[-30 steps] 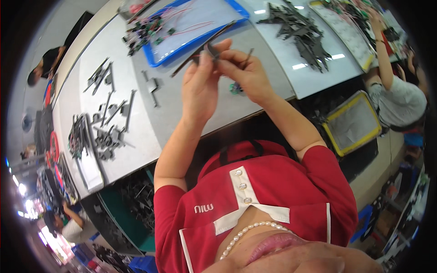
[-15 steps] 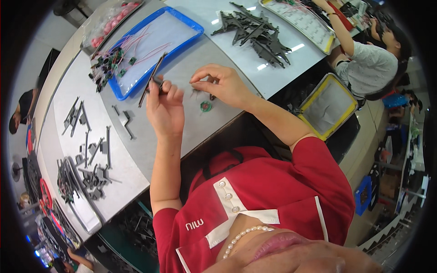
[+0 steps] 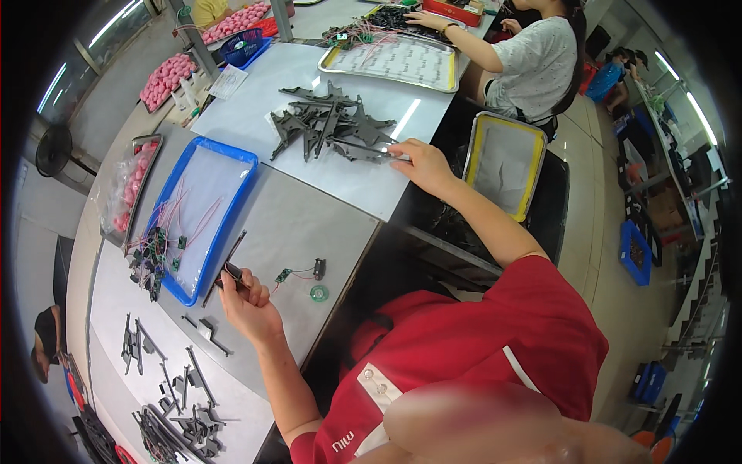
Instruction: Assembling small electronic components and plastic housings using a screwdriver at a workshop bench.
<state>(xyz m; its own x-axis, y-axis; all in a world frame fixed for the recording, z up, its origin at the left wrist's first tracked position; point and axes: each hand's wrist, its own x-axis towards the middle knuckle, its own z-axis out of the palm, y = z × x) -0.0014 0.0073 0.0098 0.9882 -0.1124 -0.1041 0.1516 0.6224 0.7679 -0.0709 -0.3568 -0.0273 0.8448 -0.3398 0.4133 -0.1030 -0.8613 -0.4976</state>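
Note:
My left hand (image 3: 253, 311) is closed around a long dark plastic bracket (image 3: 236, 249) over the near grey tabletop, beside the blue tray (image 3: 249, 158). My right hand (image 3: 425, 165) reaches out to the far right and pinches the end of a long grey plastic part (image 3: 363, 152) at the edge of a heap of grey plastic brackets (image 3: 323, 116). Whether that part is free of the heap I cannot tell. To the right of my left hand lie a small green circuit board (image 3: 284, 275) with thin wires, a small black component (image 3: 319, 268) and a green round disc (image 3: 318, 293).
Wired circuit boards (image 3: 154, 259) spill over the blue tray's left side. More grey plastic pieces (image 3: 197, 421) lie at the near left. A yellow-edged tray (image 3: 506, 166) stands right of the table. Beyond the heap, a co-worker (image 3: 533, 66) reaches across a metal tray (image 3: 386, 73).
My right hand has moved from above the small parts to the heap of brackets and now pinches one piece. My left hand still holds its bracket. The view has shifted.

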